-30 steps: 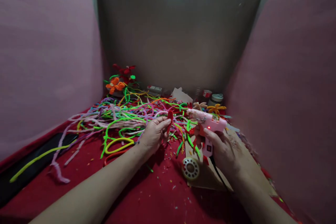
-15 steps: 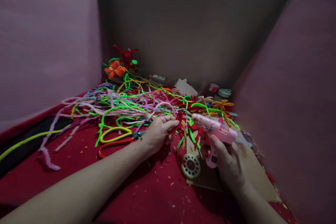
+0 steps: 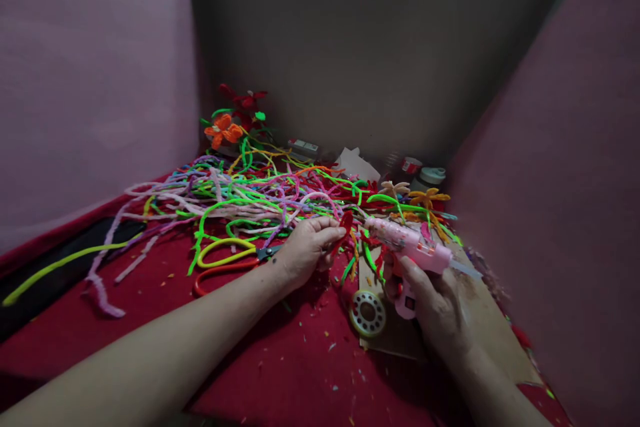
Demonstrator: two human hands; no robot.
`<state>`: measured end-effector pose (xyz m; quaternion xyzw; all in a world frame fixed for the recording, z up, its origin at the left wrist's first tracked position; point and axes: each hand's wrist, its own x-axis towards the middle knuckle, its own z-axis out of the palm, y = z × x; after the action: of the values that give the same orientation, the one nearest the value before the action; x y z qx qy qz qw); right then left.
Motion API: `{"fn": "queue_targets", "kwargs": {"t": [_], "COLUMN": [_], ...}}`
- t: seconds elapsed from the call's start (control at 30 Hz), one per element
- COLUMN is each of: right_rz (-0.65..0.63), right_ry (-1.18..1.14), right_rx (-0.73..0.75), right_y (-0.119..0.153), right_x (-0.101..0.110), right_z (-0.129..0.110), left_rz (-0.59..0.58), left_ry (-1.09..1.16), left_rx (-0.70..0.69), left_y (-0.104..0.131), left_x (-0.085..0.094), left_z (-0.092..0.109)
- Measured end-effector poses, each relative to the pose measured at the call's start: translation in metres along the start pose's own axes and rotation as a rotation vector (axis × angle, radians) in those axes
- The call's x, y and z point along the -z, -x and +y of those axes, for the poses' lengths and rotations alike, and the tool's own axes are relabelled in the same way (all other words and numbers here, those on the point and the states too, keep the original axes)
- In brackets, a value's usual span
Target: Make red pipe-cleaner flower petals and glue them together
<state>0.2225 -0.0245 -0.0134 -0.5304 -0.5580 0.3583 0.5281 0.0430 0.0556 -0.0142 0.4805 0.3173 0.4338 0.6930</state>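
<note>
Between the thumb and fingers of my left hand (image 3: 313,247) is a red pipe-cleaner petal (image 3: 346,221), held upright. My right hand (image 3: 433,300) is wrapped round the grip of a pink hot glue gun (image 3: 407,240). The gun's nozzle points left at the petal, a small gap apart from it. A clear glue stick (image 3: 466,269) juts from the gun's back end. Left of my left wrist lie scissors (image 3: 227,252) with yellow and red handles, their blades partly hidden. Below the gun is a tape roll (image 3: 369,313) with a ring of holes.
A tangled heap of coloured pipe cleaners (image 3: 250,197) spreads across the red cloth (image 3: 300,373). Orange (image 3: 223,131) and red flowers stand at the back left. A cardboard sheet (image 3: 493,327) lies under my right hand. A lidded jar (image 3: 431,177) stands by the back wall.
The view has shifted slightly, so everything sits a little further right. Both hands keep their holds, and the petal and glue gun stay close together.
</note>
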Motion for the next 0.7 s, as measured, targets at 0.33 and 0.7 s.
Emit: {"fn": "queue_targets", "kwargs": {"t": [0.33, 0.7], "right_rz": [-0.035, 0.006], "right_ry": [0.001, -0.01], "right_rx": [-0.038, -0.028], "right_y": [0.0012, 0.0026], "right_x": [0.0026, -0.0007], "right_z": [0.0, -0.0071], "left_rz": [0.026, 0.022], "left_ry": [-0.027, -0.061], "left_rx": [0.035, 0.027], "left_y": [0.0021, 0.0018], "left_x": [-0.0013, -0.0001], "left_z": [0.0049, 0.0033]}}
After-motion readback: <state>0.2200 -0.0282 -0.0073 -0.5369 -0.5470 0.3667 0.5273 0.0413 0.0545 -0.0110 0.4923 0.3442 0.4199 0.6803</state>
